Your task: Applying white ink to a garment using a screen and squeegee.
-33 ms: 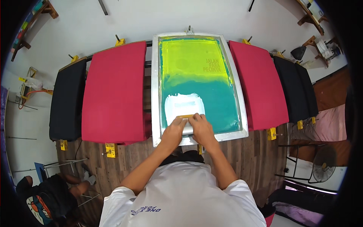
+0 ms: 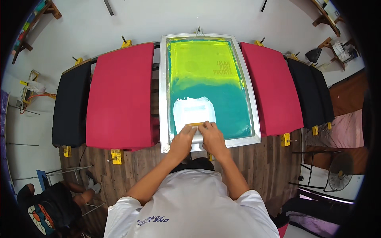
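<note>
Both my hands grip one squeegee (image 2: 195, 124), with its amber edge showing above the fingers and a silvery part between the hands. My left hand (image 2: 183, 141) is closed on its left side, my right hand (image 2: 214, 140) on its right. The squeegee is over the near part of a metal-framed printing screen (image 2: 256, 117). A patch of white ink (image 2: 194, 104) spreads just beyond the squeegee on the green mesh (image 2: 232, 107). The far part of the mesh is yellow-green, with a small lettered area at the right. My fingers hide much of the squeegee.
Red fabric-covered boards (image 2: 120, 95) flank the screen, with black ones (image 2: 70, 105) farther out. Yellow clamps (image 2: 116, 157) stick out at their near ends. A person (image 2: 51, 206) sits at the lower left. To the right stand a fan (image 2: 340, 171) and a metal stand.
My hands and the squeegee have slid slightly toward me. A little more of the white patch shows beyond the amber edge.
</note>
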The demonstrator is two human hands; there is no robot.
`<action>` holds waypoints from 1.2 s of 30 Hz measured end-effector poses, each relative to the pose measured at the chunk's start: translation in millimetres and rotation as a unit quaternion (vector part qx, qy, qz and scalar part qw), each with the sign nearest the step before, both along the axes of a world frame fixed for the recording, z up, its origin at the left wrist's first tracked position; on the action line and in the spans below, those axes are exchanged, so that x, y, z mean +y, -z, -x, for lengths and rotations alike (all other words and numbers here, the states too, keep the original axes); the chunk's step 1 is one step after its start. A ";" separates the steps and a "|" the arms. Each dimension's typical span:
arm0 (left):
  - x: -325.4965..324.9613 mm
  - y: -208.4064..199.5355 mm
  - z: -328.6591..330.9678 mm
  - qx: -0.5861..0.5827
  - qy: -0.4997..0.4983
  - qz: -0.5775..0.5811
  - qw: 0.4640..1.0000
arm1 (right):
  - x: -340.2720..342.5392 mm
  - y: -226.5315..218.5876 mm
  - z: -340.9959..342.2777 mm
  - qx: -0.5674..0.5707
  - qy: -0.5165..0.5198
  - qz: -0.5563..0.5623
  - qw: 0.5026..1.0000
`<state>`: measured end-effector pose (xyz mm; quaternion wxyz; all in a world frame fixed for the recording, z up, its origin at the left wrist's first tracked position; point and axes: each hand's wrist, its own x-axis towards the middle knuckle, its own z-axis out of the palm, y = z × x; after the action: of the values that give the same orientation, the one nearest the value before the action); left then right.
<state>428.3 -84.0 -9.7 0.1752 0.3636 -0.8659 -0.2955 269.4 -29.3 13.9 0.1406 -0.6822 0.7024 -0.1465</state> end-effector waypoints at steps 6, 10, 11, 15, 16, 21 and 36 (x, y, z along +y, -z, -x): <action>-17.1 -31.4 0.1 -0.094 0.064 -0.149 0.982 | -8.8 -30.4 7.6 0.026 -0.016 -0.161 0.986; -83.5 -21.6 16.9 -0.091 0.079 -0.057 0.991 | -67.8 -33.7 31.2 0.025 -0.040 -0.107 0.993; -101.5 -27.2 27.5 -0.087 0.086 -0.048 0.991 | -83.7 -31.1 39.5 0.030 -0.044 -0.104 0.993; -145.6 -27.3 45.5 -0.132 0.075 -0.076 0.986 | -134.3 -25.1 48.8 0.042 -0.012 -0.203 0.978; -150.3 -25.9 49.0 -0.146 0.073 -0.088 0.983 | -140.4 -22.4 51.3 0.051 -0.006 -0.216 0.975; -163.4 -16.4 54.6 -0.181 0.039 -0.118 0.976 | -164.7 -13.7 54.6 0.075 -0.046 -0.257 0.962; -122.4 -9.2 45.1 -0.189 0.044 -0.034 0.980 | -126.2 -5.5 41.6 0.129 -0.014 -0.196 0.972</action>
<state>383.2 -206.4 -0.5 -0.0172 0.3804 -0.8879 -0.2580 227.8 -155.5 19.4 0.1816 -0.6643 0.7200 0.0857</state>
